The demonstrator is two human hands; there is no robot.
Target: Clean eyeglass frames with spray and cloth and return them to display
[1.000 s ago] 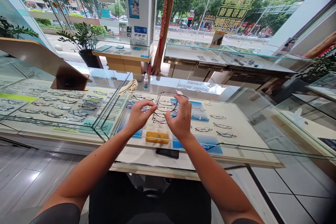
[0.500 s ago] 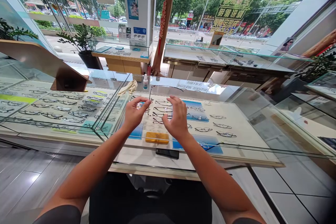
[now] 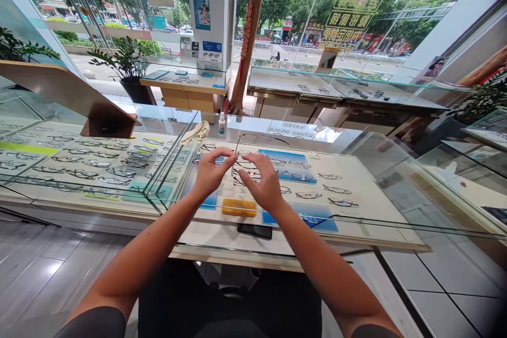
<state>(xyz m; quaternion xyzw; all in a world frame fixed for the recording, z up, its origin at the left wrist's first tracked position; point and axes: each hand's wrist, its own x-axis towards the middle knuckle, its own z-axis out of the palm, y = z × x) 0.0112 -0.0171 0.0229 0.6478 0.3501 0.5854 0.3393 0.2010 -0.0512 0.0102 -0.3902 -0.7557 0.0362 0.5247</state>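
Glasses (image 3: 238, 143), one pair: hanging above the counter (image 3: 380, 202). Left hand (image 3: 209, 173): you are clamping their edge between fingers. Right hand (image 3: 264, 182): fingers standing apart alongside, contact unclear. Step, seemingly: handling; next move calling for gentle steadiness.

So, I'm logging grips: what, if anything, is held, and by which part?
The left hand pinches glasses by their front, seen edge-on; rim or bridge cannot be told. Whether the right hand touches them is unclear.
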